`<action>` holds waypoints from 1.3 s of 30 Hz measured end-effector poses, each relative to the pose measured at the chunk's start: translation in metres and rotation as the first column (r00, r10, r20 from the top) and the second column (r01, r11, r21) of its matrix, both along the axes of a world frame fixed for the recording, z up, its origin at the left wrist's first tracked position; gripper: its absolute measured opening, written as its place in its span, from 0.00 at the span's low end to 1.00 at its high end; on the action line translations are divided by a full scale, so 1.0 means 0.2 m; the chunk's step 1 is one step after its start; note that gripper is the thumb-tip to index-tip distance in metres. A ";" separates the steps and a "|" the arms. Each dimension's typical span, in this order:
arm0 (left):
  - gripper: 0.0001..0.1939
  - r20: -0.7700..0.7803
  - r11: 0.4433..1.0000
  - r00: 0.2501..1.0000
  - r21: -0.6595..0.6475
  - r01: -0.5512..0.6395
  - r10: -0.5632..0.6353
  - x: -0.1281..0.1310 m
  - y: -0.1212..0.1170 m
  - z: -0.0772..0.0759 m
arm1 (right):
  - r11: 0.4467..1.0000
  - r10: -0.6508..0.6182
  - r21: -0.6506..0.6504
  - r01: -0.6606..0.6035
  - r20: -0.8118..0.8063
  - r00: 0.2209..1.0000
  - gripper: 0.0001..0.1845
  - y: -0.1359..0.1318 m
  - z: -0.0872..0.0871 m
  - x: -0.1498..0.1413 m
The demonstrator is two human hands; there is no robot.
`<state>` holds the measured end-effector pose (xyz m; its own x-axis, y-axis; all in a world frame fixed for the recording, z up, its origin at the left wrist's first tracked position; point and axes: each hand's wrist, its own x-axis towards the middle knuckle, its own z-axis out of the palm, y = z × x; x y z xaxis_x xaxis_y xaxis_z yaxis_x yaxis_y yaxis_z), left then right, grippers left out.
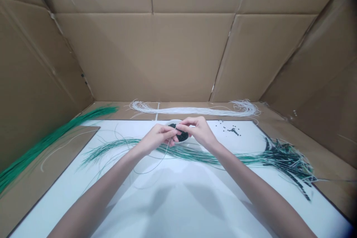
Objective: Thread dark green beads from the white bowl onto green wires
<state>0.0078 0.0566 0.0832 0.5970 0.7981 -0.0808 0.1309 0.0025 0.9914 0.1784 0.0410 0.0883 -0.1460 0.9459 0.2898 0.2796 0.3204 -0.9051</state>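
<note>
Both hands meet above a white bowl (169, 122) of small black beads (182, 136). Thumb and fingers of my left hand (160, 136) pinch a thin pale wire (166, 152), which hangs down in a loop. My right hand (199, 130) is closed at the fingertips close against the left ones. Whatever sits between the right fingertips is too small to make out. Behind the forearms, a long bundle of green and white wires (192, 153) lies across the white board, its right end thick with strung black beads (290, 160).
White wires (195, 111) lie along the back on brown cardboard. A green wire bundle (55, 134) runs down the left side. Loose black beads (233, 131) are scattered right of the bowl on the white board (178, 200). Cardboard walls (156, 55) enclose the back and sides.
</note>
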 end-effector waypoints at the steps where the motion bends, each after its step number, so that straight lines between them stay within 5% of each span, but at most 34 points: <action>1: 0.14 -0.004 1.000 1.000 -0.004 0.003 -0.003 0.00 0.00 0.00 | 1.000 0.008 0.001 -0.008 0.005 1.000 0.10 0.00 0.00 0.00; 14: 0.12 -0.041 0.997 0.996 -0.036 0.072 -0.074 -0.02 0.03 -0.02 | 1.000 0.027 -0.014 -0.026 0.005 1.000 0.09 0.02 -0.02 -0.01; 19: 0.10 0.105 0.991 0.992 -0.126 -0.050 0.064 0.01 0.04 -0.05 | 0.997 -0.068 0.037 0.068 -0.008 0.998 0.10 0.04 -0.09 -0.05; 22: 0.10 0.045 0.985 0.985 -0.039 -0.167 0.169 0.02 0.06 -0.09 | 0.997 -0.057 0.046 0.055 0.046 0.997 0.11 0.07 -0.14 -0.04; 25: 0.11 -0.115 0.902 0.918 0.269 -0.339 0.379 0.01 0.08 -0.13 | 0.999 0.010 0.028 -0.018 0.263 0.965 0.09 0.14 -0.17 -0.02; 28: 0.12 -0.148 0.786 0.843 0.473 -0.399 0.517 -0.01 0.06 -0.19 | 0.993 0.088 0.012 -0.115 0.570 0.817 0.10 0.21 -0.20 0.00; 32: 0.11 -0.076 0.742 0.825 0.488 -0.459 0.560 -0.01 0.00 -0.31 | 0.978 0.149 -0.020 -0.208 0.766 0.626 0.08 0.28 -0.24 -0.03; 39: 0.08 0.020 0.614 0.759 0.574 -0.542 0.651 0.03 0.07 -0.36 | 0.986 0.027 0.086 -0.146 0.771 0.637 0.07 0.26 -0.25 -0.03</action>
<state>0.0134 0.0715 0.0120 -0.0090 0.9150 0.4034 0.4564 -0.3552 0.8158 0.1721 0.0935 0.0384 -0.4500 0.8800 0.1520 0.8168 0.4744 -0.3282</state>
